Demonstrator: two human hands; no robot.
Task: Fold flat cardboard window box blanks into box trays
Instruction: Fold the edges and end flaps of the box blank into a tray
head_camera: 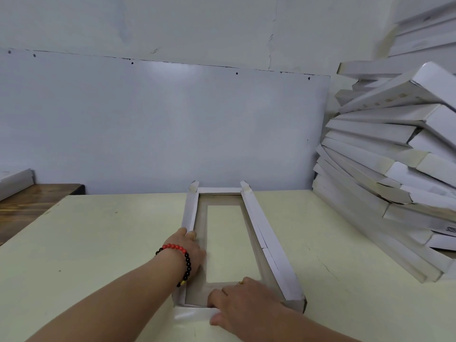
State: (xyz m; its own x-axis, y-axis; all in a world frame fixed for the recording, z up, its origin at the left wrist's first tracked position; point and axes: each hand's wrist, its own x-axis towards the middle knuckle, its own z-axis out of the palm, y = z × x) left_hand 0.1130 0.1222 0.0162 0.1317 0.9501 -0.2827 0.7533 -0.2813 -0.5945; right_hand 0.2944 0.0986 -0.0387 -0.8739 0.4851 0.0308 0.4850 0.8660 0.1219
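1. Box blank (265, 239): one, white cardboard w/ matte grey-brown inner face, long narrow rectangle, lying flat on the table w/ its long axis running away from the person. A rectangular window w/ rounded corners is cut through the floor panel; pale table colour shows through it.
2. Side walls: 2 long ones folded up, smooth white outside. The right wall leans outward and shows creases partway along. Far end has a short white strip between 2 pointed corner tabs.
3. Near end flap (191, 314): white, lies flat on the table, not stood up.
4. Left hand (191, 250): lies along the left wall, palm over the inner floor, fingers reaching toward the wall's top edge (can't tell if they curl over it). Ring on one finger; round-bead bracelet at the wrist, red and black beads plus a gold one.
5. Right hand (243, 304): rests on the near end of the floor panel, fingers bent, thumb down at the near flap's fold. Can't tell if it pinches the card or just presses. One ring.
6. Table (98, 233): smooth pale yellow-cream top, a few dark specks.
7. Folded trays (385, 154): leaning fanned stack at right, white, well over 10 (exact count unclear).
8. Wall panel (160, 124): flat, glossy white, behind the table.
9. Wooden surface (27, 206): dark brown, grained, at left.
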